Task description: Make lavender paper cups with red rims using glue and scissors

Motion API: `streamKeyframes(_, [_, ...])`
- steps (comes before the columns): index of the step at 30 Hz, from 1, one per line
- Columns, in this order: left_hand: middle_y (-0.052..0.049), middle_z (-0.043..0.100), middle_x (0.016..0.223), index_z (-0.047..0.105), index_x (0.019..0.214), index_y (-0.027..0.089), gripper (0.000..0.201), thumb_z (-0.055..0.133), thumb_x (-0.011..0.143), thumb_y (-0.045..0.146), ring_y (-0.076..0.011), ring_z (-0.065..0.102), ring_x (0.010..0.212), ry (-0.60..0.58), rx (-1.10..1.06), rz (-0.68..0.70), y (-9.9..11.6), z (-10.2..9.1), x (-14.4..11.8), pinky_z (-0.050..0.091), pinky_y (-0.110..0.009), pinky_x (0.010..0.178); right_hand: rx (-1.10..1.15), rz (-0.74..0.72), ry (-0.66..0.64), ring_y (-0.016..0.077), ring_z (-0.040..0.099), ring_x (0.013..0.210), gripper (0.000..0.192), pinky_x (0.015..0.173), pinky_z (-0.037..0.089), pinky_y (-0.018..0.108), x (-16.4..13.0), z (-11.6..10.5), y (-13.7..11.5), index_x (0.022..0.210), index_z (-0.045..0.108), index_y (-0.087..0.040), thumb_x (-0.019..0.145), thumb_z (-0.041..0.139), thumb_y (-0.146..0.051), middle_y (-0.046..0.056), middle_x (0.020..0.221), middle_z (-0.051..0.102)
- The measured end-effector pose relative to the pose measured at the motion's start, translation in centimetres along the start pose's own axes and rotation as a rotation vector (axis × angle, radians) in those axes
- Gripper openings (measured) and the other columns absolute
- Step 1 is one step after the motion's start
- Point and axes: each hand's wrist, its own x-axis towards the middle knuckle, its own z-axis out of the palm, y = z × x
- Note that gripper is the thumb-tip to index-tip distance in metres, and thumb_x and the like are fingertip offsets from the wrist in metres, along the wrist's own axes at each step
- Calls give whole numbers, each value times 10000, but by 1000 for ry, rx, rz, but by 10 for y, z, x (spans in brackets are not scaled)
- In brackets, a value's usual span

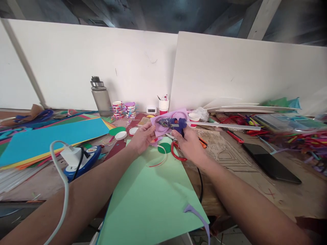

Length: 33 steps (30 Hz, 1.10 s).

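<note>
My right hand [191,143] grips a blue hot glue gun [182,124], its nozzle pointing left. A long whitish glue stick [219,125] sticks out of the gun's back to the right. My left hand [143,136] pinches the left edge of a lilac sheet [176,113] with round shapes in it, just behind the gun. The gun partly covers this sheet, so whether the nozzle touches it cannot be told. Below the hands lie a dark green disc [164,147] and a thin white-and-red strip [163,160] on a light green sheet [153,197]. Red handles [178,154] lie beside my right hand.
At left are coloured sheets [58,136], a blue power strip [94,158] with a white plug, and a bottle [100,98]. Stacked decorated cups [118,110] stand behind. A black phone [270,162] and pipe cleaners [293,146] lie right. A white cable crosses near my left forearm.
</note>
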Motion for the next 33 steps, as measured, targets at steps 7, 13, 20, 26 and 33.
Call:
streamKeyframes(7, [-43,786,897,738,1009,170,358,912,718,287,-141,737,757,-17,-3,-23,0,1,0,614,-247,706,-35,31,-17,274,651,883,297,801,480,374,-2,1,-2,1084,658,-169,946,512,-387,128,974,738])
streamKeyframes(13, [-13,752,791,729,931,150,339,931,691,281,-118,697,666,21,-31,10,0,0,0,622,-239,650,-21,36,-65,281,635,899,343,823,475,389,-1,-2,-3,1131,643,-136,950,482,-380,145,1009,738])
streamKeyframes(20, [-25,751,840,729,1014,152,272,854,786,230,-138,705,691,65,-50,-12,1,0,2,630,-273,644,-25,19,1,263,641,816,309,746,464,351,-2,-3,-1,1014,664,-174,952,491,-423,106,898,740])
streamKeyframes(26, [-36,762,884,737,995,173,169,788,848,239,-161,715,751,113,-76,-6,2,-1,2,618,-282,659,-65,13,-27,271,660,855,304,752,466,349,-3,-5,-3,1074,672,-161,961,502,-387,121,953,763])
streamKeyframes(33, [-45,771,879,718,995,159,151,767,860,207,-154,722,728,127,-56,9,2,-2,3,638,-330,748,-86,33,-55,267,650,833,238,722,452,338,-2,-8,-8,990,657,-171,946,517,-359,117,921,752])
